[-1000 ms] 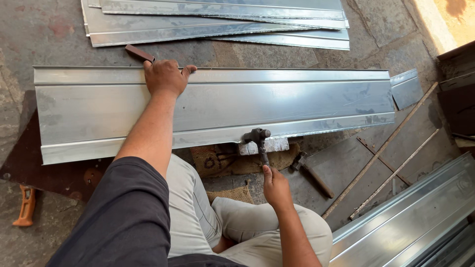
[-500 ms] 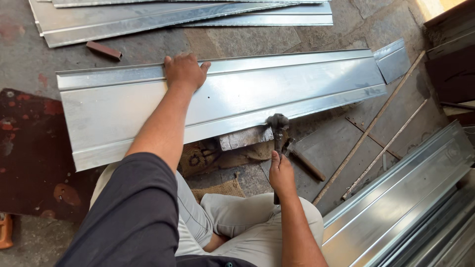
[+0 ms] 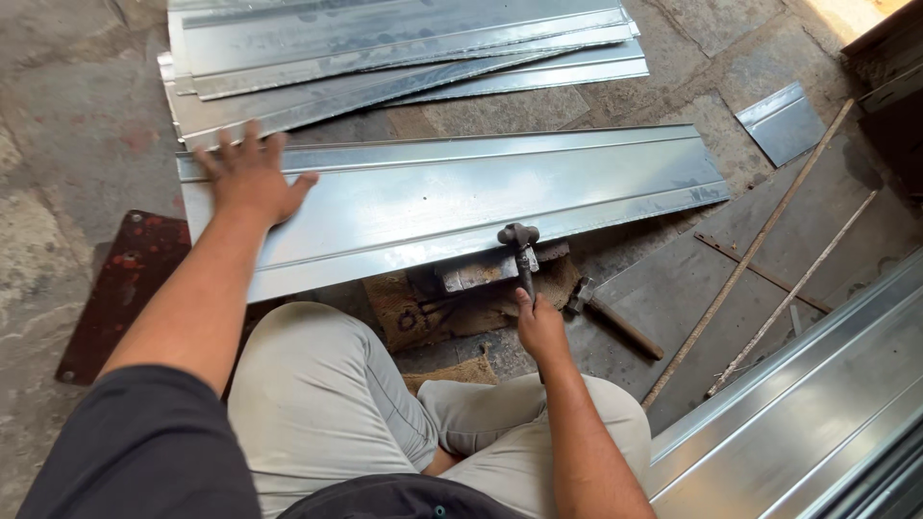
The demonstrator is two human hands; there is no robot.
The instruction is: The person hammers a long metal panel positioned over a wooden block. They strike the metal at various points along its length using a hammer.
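1 metal sheet (image 3: 452,197) under flat, open left hand (image 3: 248,178); right hand (image 3: 540,327) grips 1 hammer (image 3: 520,252), perhaps 2nd hammer (image 3: 611,317) nearby.

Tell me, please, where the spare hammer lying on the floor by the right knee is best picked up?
Grip the spare hammer by its wooden handle, near the free end pointing lower right, coming from above. It lies flat and unobstructed; the head end sits close to the burlap.

Head camera, steeply downward, close.

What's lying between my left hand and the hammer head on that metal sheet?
Head view: only bare sheet, ribbed and shiny, spans from the left hand to the hammer head.
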